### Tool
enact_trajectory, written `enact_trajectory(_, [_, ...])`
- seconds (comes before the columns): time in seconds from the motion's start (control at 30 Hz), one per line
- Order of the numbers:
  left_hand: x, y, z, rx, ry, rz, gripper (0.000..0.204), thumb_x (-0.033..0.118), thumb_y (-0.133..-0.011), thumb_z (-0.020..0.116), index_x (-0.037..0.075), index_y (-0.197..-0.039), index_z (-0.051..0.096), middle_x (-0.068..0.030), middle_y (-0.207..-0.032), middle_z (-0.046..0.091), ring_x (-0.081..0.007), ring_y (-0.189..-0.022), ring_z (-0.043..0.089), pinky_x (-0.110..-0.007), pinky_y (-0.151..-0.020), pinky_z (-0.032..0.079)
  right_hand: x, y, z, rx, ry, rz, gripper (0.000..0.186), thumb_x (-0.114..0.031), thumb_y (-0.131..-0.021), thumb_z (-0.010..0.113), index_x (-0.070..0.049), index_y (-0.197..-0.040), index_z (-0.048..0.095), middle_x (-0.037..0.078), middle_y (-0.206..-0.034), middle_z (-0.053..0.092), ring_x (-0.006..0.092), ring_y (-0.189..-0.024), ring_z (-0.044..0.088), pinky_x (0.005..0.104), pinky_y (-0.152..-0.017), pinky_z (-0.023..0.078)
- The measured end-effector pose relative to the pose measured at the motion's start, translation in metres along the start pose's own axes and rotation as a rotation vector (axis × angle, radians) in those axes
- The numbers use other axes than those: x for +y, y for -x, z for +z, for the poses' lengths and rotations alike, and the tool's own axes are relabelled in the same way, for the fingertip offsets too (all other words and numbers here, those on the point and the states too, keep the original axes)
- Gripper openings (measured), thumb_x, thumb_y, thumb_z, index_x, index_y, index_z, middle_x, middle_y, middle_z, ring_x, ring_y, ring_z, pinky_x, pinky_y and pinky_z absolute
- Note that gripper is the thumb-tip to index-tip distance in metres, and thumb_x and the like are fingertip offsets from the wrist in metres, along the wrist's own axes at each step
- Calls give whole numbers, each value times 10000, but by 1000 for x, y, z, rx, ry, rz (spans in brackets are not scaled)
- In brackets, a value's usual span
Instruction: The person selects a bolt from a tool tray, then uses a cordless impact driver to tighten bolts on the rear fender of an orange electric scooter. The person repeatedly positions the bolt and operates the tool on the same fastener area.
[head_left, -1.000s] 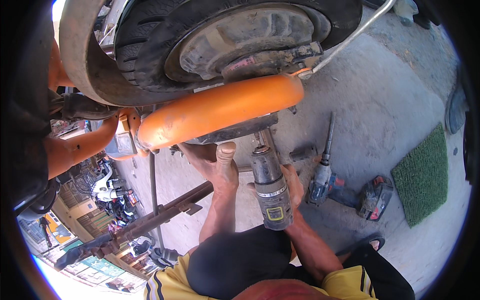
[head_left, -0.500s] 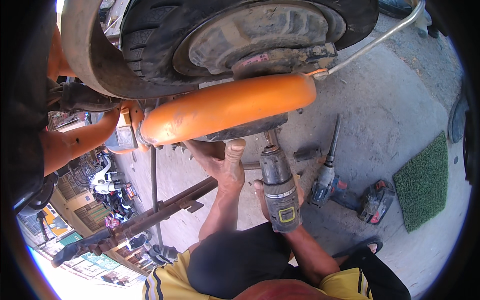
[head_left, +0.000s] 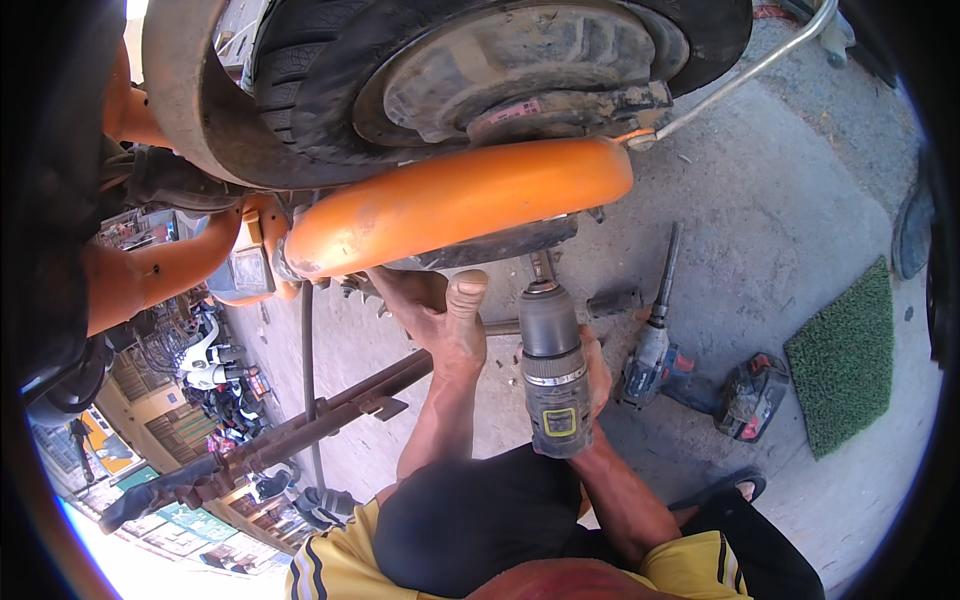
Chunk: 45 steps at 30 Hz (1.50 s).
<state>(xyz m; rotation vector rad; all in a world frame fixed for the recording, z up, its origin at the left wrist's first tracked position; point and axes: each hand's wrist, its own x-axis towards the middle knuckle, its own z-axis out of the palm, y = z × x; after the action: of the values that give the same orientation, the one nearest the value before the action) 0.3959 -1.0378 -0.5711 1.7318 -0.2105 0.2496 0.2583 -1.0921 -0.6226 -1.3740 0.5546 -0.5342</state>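
My right hand grips a grey cordless impact driver and holds it upright. Its socket bit points up into the underside of an orange scooter. My left hand reaches up just left of the tool, under a long orange curved cover, with the thumb sticking out. Its fingers go behind the cover, so what they hold is hidden. Above the cover is the dirty rear wheel with its black tyre.
A second cordless drill with a long bit lies on the concrete to the right. Beyond it lies a green mat. A rusty metal bar runs lower left. A sandalled foot rests below the drill.
The view has drawn a little closer to the scooter. Both hands and the driver stay in the same place under the orange cover.
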Motion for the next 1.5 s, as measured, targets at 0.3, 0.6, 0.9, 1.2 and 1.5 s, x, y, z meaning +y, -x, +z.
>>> enact_trajectory(0.3, [2, -4, 4, 9, 73, 85, 1017, 441, -780, 875, -21, -1497, 320, -102, -1392, 502, -209, -1290, 469, -396, -1136, 320, -9, -27, -27, 2, 389, -296, 437, -63, -698, 721, -7, -1125, 646, 150, -943, 671, 309, -793, 644, 408, -690, 478])
enact_trajectory(0.6, [5, 3, -6, -29, 20, -5, 1047, 395, -824, 852, -11, -1552, 218, -131, -1474, 410, -259, -1371, 396, -426, -1168, 267, -5, -27, -47, -46, 398, -340, 417, -80, -693, 727, 4, -1097, 665, 148, -926, 671, 310, -793, 652, 405, -707, 493])
enact_trajectory(0.9, [-7, 64, 3, -14, 299, -369, 506, 434, -999, 613, 109, -1358, 463, -103, -1327, 523, -221, -1287, 462, -425, -1070, 334, 3, -9, -58, -1, 134, -91, 332, -61, -785, 803, 3, -1078, 660, 128, -872, 653, 263, -750, 649, 371, -674, 524])
enact_trajectory(1.2, [-12, 40, 16, 5, 1019, -1038, 866, 584, -950, 597, -24, -1507, 335, -171, -1479, 434, -317, -1368, 426, -455, -1187, 310, -22, -13, -50, 5, -103, 146, 208, -150, -902, 777, 3, -1003, 681, 70, -827, 677, 178, -760, 645, 344, -712, 519])
enact_trajectory(1.5, [-5, 33, 19, 14, 1144, -961, 883, 585, -979, 543, -35, -1533, 243, -198, -1512, 388, -347, -1400, 416, -482, -1170, 350, -34, -22, -60, -105, 21, 94, 275, -161, -887, 780, 7, -1076, 672, 88, -920, 721, 167, -809, 676, 345, -772, 548])
